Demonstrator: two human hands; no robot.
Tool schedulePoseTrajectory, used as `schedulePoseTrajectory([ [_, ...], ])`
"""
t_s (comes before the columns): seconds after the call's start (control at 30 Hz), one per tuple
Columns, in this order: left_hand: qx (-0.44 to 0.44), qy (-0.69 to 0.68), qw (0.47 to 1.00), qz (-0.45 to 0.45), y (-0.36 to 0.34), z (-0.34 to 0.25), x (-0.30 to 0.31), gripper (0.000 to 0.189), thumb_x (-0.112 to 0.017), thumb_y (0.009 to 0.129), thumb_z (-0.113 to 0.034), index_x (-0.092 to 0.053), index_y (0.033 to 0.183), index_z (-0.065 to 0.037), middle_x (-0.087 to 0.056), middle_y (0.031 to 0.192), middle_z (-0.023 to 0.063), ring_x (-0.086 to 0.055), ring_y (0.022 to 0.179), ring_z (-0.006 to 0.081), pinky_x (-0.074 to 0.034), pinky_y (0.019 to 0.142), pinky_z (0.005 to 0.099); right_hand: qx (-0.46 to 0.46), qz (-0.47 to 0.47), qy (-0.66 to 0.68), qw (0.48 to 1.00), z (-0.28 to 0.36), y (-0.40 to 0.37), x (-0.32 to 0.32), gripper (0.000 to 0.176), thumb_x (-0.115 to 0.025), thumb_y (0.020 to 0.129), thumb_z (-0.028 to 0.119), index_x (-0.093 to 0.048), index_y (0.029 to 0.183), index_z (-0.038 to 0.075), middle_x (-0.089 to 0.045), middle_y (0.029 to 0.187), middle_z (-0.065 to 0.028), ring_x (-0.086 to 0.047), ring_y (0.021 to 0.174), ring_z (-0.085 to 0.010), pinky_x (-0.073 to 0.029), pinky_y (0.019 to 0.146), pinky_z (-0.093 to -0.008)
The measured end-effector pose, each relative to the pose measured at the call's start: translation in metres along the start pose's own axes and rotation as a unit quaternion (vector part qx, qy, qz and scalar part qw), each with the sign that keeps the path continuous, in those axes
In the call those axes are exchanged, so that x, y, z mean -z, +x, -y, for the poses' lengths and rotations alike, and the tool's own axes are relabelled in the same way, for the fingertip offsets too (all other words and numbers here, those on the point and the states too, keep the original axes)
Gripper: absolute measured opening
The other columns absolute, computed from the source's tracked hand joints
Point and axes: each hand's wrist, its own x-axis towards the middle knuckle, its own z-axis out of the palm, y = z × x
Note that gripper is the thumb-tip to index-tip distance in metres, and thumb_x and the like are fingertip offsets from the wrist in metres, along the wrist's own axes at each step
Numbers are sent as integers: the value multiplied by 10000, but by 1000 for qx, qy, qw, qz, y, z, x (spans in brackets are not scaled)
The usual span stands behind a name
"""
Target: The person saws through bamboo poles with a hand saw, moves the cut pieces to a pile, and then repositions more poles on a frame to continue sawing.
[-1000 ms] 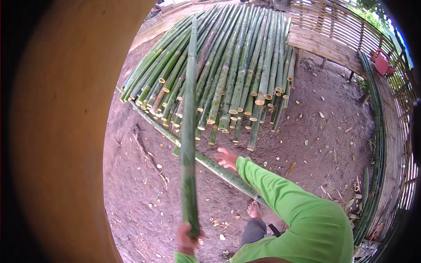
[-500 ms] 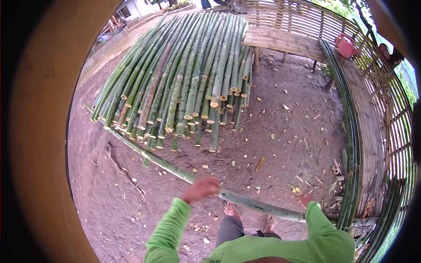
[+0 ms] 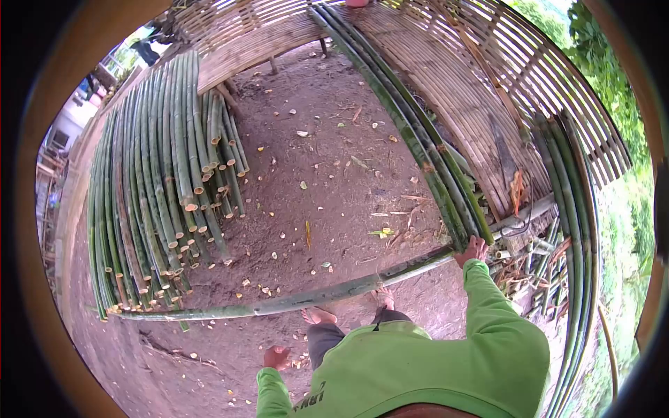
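A long green bamboo pole (image 3: 306,298) lies crosswise in front of my feet. Its left end is by the bamboo stack, its right end under several bamboo poles (image 3: 425,150) that run along the bench. My right hand (image 3: 472,251) is closed around the near end of one of those poles. Low at the left, my left hand (image 3: 277,357) hangs apart from the crosswise pole, its fingers loosely bent with nothing visible in them.
A big stack of cut bamboo (image 3: 153,188) lies at the left. A slatted bamboo bench (image 3: 432,104) with a lattice back curves along the far and right sides. More upright poles (image 3: 575,209) lean at the right. Chips and leaves litter the dirt ground (image 3: 327,181).
My left hand has let go of the crosswise pole and dropped toward me. My right hand has moved onto the ends of the bench-side poles. The view has turned right.
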Motion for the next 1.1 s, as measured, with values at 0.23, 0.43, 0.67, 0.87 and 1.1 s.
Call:
schedulePoseTrajectory([
  [0.23,-156,171,973,-10,-26,-102,-59,259,-662,792,-267,-640,860,-18,-657,737,109,-665,622,224,-536,586,359,45,-7,28,999,-12,5,-43,906,-785,607,286,-323,1330,-6,-410,1278,-226,-412,1171,-403,-367,1012,-465],
  [0.43,-370,305,870,116,-30,-199,-161,517,-659,790,-439,-643,1100,-26,-687,961,176,-662,921,295,-507,801,373,38,148,41,987,33,-8,-27,751,-838,544,338,-515,1139,12,-603,1079,-228,-587,1038,-382,-486,897,-432],
  [0.67,-581,222,754,211,-72,-263,-257,357,-729,795,-292,-617,985,-11,-659,935,89,-655,822,221,-508,793,336,119,255,141,949,91,-52,-52,701,-845,502,409,-609,1015,-6,-649,977,-219,-627,963,-332,-502,852,-404],
  [0.87,-257,-47,950,171,-62,-242,-213,461,-802,685,-193,-589,1052,-11,-620,859,46,-608,764,163,-512,712,322,307,444,360,761,179,-105,-103,688,-743,699,490,-603,1118,-37,-642,1069,-209,-634,968,-281,-487,882,-358],
  [1.1,-140,-200,964,101,-157,-79,-37,534,-774,657,-168,-554,1113,4,-621,860,63,-608,727,170,-506,662,302,355,380,331,788,287,-87,-69,637,-667,824,387,-488,1305,9,-594,1214,-160,-587,1059,-274,-466,924,-385],
])
